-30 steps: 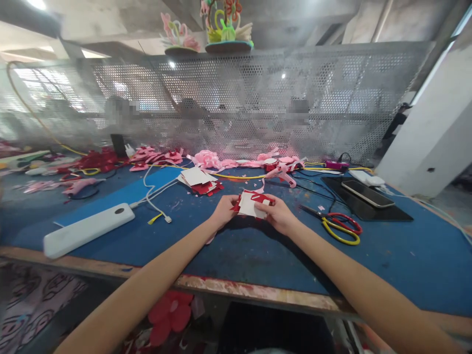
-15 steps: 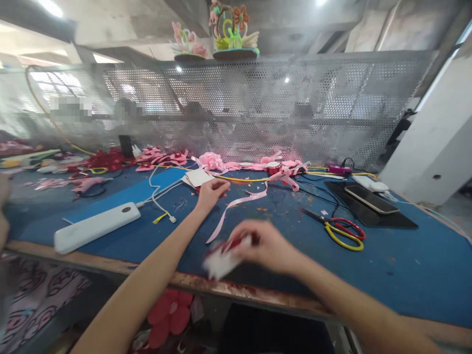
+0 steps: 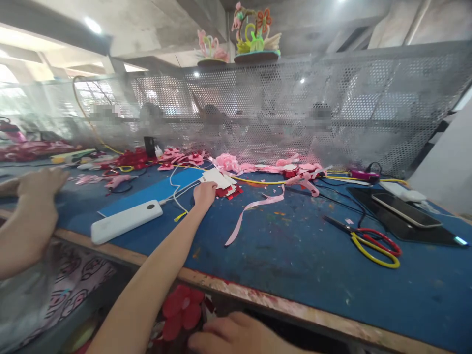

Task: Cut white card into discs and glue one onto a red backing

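Cards of matt, smooth-looking paper or board at centre-left; a ribbon with a faint satin sheen; a matt, stained tabletop with a rough, worn wooden edge on the near side; a dull, perforated metal screen at the far side; scissors at right with metal blades and smooth plastic handles; a smooth plastic power bank at left; a glossy, glass-fronted phone at right.

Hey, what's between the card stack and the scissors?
In the head view, a curving pink ribbon lies between the stack and scissors; the pink glue gun sits farther back.
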Motion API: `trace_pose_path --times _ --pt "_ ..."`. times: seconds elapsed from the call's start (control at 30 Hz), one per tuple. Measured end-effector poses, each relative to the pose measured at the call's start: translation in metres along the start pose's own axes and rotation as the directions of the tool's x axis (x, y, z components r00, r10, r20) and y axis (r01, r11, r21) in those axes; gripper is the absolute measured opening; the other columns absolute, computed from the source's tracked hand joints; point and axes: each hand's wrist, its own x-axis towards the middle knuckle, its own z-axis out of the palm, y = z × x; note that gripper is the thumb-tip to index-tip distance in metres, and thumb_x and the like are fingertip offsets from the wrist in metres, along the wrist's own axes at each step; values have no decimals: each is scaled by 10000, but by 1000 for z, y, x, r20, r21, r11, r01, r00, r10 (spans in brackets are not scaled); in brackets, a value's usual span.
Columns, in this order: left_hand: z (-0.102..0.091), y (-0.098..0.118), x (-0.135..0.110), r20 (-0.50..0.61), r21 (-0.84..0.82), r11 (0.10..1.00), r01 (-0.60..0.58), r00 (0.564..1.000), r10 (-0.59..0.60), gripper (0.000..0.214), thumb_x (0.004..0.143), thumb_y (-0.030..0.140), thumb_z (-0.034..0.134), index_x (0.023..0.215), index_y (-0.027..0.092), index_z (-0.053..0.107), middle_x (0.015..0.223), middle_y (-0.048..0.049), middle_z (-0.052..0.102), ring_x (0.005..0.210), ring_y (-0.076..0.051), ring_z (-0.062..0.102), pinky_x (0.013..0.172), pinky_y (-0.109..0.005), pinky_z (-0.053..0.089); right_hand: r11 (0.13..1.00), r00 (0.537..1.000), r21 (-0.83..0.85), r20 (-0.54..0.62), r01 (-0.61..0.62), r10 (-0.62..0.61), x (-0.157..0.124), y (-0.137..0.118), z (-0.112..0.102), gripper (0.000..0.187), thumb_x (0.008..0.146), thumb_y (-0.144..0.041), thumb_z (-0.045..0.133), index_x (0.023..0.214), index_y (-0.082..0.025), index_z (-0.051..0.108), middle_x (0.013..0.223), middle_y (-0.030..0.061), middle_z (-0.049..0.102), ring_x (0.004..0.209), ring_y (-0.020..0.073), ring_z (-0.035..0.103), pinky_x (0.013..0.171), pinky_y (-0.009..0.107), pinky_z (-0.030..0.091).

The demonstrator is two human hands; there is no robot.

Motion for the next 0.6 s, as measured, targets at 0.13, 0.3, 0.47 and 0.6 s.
trace_pose_path --times 0.13,0.3,0.47,0.6 --pt "2 0 4 1 8 999 -38 999 38 376 780 324 558 1127 198 625 1302 -82 545 1260 -268 396 1018 -337 291 994 993 1 15 -113 113 -3 48 -97 240 812 -355 571 1013 -226 595 1055 63 628 931 182 584 779 282 465" --pt "4 -4 7 43 -82 997 -4 999 8 227 819 336 515 898 218 692 1005 -57 703 993 -219 595 855 -267 407 897 893 13 -84 -442 442 23 158 -126 147 759 -179 594 900 -178 635 946 80 629 891 210 579 805 342 433" --pt "-12 -6 6 -138 -212 977 17 989 -47 283 889 254 385 933 172 652 967 -86 686 918 -205 609 818 -271 408 866 840 127 -208 -485 501 75 239 -78 232 752 -131 598 984 -148 608 965 78 634 877 192 589 805 340 453" --pt "-26 -1 3 -288 -346 938 -5 952 -101 293 914 261 347 983 139 604 954 -91 665 885 -191 604 808 -265 410 849 773 235 -351 -474 529 122 269 -46 417 813 -182 594 1215 -145 488 1216 112 529 1085 231 517 903 423 430"
